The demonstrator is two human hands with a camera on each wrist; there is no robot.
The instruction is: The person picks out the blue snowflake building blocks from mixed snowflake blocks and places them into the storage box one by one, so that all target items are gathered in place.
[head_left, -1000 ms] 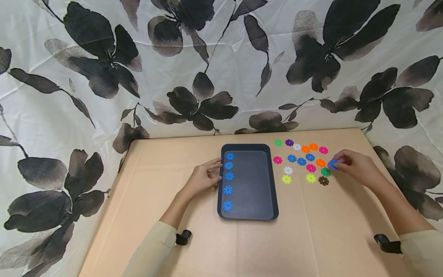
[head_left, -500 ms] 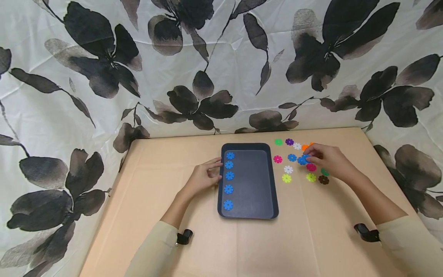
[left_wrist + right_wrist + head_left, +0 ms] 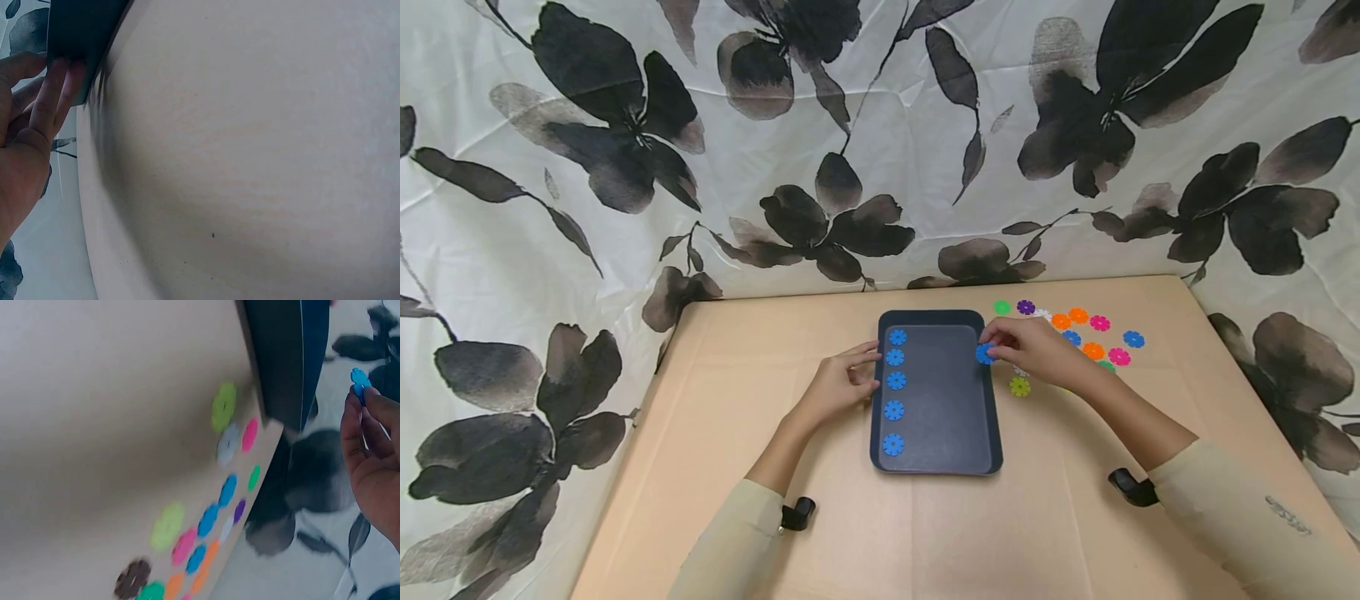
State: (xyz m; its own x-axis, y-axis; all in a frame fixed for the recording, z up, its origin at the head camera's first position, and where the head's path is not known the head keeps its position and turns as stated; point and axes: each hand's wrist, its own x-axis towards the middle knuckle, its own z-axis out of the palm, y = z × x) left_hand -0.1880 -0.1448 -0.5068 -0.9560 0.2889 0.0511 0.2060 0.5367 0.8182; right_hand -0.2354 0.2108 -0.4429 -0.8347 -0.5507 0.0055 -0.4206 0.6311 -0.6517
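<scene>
In the head view, my right hand [image 3: 1026, 348] pinches a blue flower-shaped disc [image 3: 984, 354] between thumb and fingertips. The disc is over the right rim of a dark rectangular tray [image 3: 936, 400]. In the right wrist view the same disc [image 3: 359, 381] stands edge-up at the fingertips. My left hand [image 3: 842, 383] touches the tray's left side with its fingers fairly straight. The left wrist view shows those fingertips [image 3: 76, 67] against the outer wall. Inside the tray, several blue discs [image 3: 896, 381] form a column along the left edge.
Right of the tray lie loose flower-shaped discs in several colours, among them a lime one [image 3: 1019, 387], an orange one [image 3: 1093, 351] and a blue one [image 3: 1133, 339]. My right hand and forearm cover some. A floral cloth [image 3: 925, 167] hangs behind the table [image 3: 737, 350].
My right hand has carried the blue disc leftward from the far right of the loose discs to the tray's right rim, uncovering discs at the right. My left hand stays at the tray.
</scene>
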